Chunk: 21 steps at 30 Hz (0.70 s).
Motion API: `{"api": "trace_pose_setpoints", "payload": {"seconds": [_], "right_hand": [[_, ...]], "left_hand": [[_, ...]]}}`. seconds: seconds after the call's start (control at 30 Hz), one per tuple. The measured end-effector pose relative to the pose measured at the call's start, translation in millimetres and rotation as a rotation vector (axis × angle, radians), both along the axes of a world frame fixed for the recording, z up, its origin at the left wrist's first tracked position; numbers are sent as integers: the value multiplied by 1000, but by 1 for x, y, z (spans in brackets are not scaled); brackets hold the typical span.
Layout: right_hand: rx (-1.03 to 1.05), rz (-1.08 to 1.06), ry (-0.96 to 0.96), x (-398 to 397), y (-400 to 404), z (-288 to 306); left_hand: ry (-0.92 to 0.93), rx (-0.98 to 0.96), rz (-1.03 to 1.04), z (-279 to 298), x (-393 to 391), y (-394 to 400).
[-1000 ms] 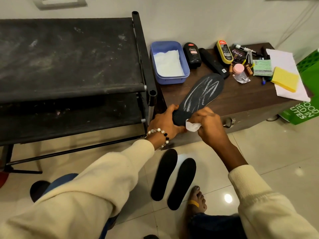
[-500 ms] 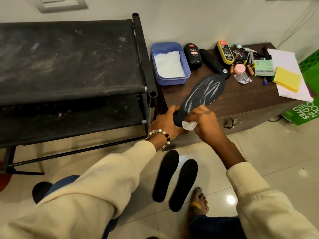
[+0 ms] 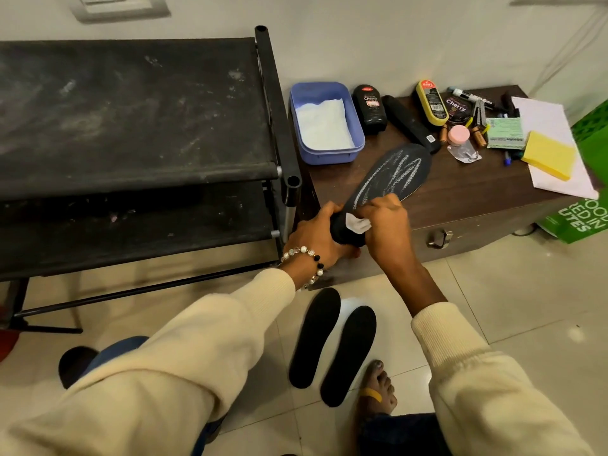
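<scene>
A black insole with a white mesh pattern lies tilted over the front edge of the dark wooden cabinet. My left hand grips its heel end from the left. My right hand pinches a small white wipe and presses it on the insole near the heel. Two plain black insoles lie side by side on the tiled floor below.
A blue tub with white tissue, shoe-polish bottles, a yellow sponge, papers and small items crowd the cabinet top. A black shoe rack stands left. A green box sits right. A bare foot rests beside the floor insoles.
My right hand with the wipe has slid a little up along the insole from the heel. My left hand keeps the same grip.
</scene>
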State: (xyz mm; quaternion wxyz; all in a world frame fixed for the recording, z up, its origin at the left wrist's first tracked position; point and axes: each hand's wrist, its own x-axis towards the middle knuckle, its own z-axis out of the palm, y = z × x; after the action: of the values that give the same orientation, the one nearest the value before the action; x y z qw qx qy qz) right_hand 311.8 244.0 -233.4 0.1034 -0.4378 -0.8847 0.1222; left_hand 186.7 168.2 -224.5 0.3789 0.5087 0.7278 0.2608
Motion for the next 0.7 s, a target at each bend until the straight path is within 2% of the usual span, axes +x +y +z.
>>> {"api": "trace_pose_setpoints", "payload": {"seconds": [0.1, 0.2, 0.27, 0.33, 0.37, 0.43, 0.53, 0.6, 0.7], "right_hand": [[63, 99, 88, -12, -13, 12], [206, 235, 64, -19, -17, 13], [124, 177, 101, -13, -11, 13], [106, 48, 115, -8, -5, 12], [128, 56, 97, -8, -3, 12], [155, 166, 87, -15, -3, 11], [180, 323, -54, -23, -9, 10], [166, 291, -59, -18, -3, 7], [123, 117, 29, -8, 5, 1]], "left_hand": [[23, -9, -2, -1, 0, 0], [73, -12, -10, -2, -1, 1], [36, -9, 1, -1, -1, 1], [-3, -13, 4, 2, 1, 1], [-10, -17, 5, 2, 1, 1], [10, -24, 6, 0, 0, 2], [74, -49, -15, -2, -1, 3], [39, -33, 3, -3, 0, 3], [-33, -17, 27, 1, 0, 2]]}}
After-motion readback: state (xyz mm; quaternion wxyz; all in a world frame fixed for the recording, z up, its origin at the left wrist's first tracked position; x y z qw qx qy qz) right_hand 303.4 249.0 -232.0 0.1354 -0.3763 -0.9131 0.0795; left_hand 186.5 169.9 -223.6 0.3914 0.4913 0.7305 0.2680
